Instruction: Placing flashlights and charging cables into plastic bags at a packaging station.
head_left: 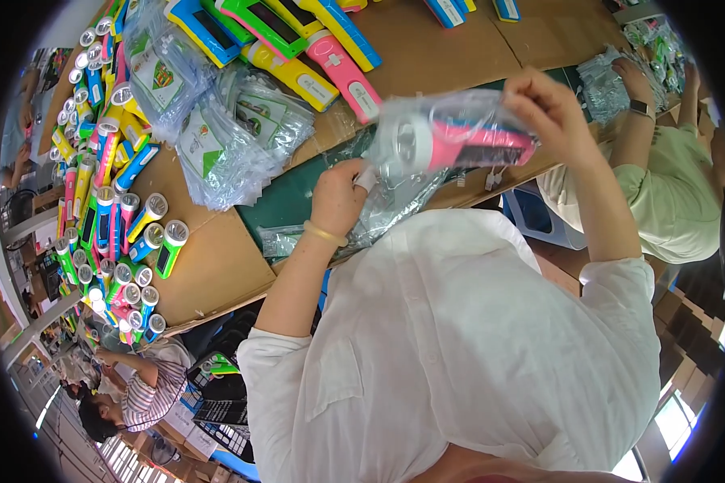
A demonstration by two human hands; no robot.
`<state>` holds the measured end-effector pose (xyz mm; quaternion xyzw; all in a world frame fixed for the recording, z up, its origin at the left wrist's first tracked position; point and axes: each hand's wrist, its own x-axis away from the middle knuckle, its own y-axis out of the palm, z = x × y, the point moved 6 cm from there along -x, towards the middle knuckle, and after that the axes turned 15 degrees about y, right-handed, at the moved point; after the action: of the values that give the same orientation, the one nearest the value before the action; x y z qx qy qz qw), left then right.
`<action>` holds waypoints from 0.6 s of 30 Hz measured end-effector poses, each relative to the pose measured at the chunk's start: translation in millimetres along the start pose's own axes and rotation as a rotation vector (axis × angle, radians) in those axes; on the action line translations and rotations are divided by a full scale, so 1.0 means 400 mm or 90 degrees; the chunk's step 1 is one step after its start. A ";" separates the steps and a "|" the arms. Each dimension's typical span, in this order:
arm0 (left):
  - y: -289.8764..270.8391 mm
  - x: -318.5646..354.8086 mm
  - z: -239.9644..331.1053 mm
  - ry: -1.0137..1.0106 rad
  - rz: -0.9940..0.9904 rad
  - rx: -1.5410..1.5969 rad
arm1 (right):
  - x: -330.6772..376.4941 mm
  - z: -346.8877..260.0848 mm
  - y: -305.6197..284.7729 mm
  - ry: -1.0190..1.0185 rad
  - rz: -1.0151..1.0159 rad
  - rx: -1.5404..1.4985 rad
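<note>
At nine to ten o'clock, colourful flashlights (104, 217) crowd the bench (205, 270). Toward eleven lie stacked printed bags (205, 149). Near centre, at eleven, the left hand (338, 197) curls its fingers beside loose clear plastic (399, 201); whether it grips any, I cannot tell. Between one and two, a pink flashlight (451, 149) sits inside a clear bag (475, 105), pinched by the right hand (544, 113) at two.

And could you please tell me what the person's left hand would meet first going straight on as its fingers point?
Probably the crinkled clear plastic just right of the left hand, below the pink flashlight with a round clear head in this view; depth is unclear.
</note>
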<state>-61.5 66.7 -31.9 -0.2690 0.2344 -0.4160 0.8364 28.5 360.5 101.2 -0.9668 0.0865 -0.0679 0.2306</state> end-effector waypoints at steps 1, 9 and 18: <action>0.004 -0.005 -0.003 -0.033 0.018 0.049 | -0.034 0.014 -0.056 0.071 0.018 -0.041; -0.001 0.010 0.022 -0.039 0.088 0.091 | -0.304 0.158 -0.892 0.292 0.552 0.238; 0.003 0.002 0.051 -0.002 0.124 0.071 | -0.328 -0.001 -0.463 -0.009 0.431 0.142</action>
<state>-47.9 72.0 -17.8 -0.1987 0.2344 -0.3447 0.8870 -74.6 549.3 174.5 -0.8528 0.3923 0.0099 0.3445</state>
